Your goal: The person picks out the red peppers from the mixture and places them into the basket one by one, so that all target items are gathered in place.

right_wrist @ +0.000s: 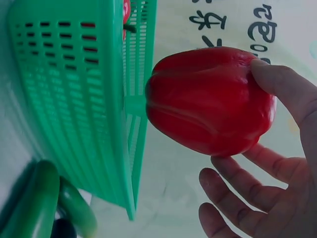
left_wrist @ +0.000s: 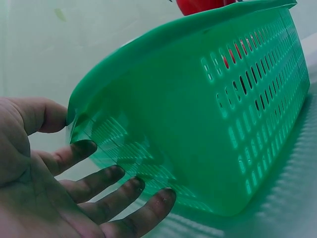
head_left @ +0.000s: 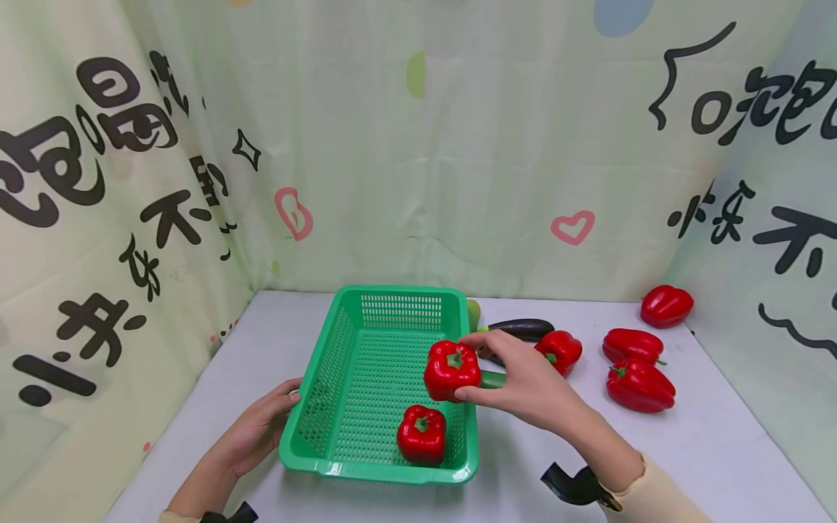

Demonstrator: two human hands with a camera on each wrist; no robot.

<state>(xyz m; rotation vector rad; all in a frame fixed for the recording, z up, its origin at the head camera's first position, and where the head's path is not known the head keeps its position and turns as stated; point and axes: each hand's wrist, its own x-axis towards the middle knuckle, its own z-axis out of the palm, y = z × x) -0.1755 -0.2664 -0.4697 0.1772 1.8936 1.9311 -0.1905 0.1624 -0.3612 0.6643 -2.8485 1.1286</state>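
My right hand (head_left: pixel 523 378) holds a red bell pepper (head_left: pixel 450 372) between thumb and fingers, over the right rim of a green plastic basket (head_left: pixel 366 392). In the right wrist view, the pepper (right_wrist: pixel 208 104) is beside the basket wall (right_wrist: pixel 74 89), with the thumb on one side and fingertips on the other. Another red bell pepper (head_left: pixel 421 437) sits in the basket's near right corner, stem up. At the basket's left side, my left hand (head_left: pixel 264 425) holds the rim; in the left wrist view its thumb meets the rim and the other fingers spread along the outer wall.
Right of the basket lie a dark eggplant (head_left: pixel 523 329), a green vegetable (head_left: pixel 492 379) partly hidden by my hand, and a red pepper (head_left: pixel 564 350). Farther right are red peppers (head_left: pixel 631 345) (head_left: pixel 641 385) (head_left: pixel 667 306). A printed curtain (head_left: pixel 418 181) hangs behind the white table (head_left: pixel 281 327).
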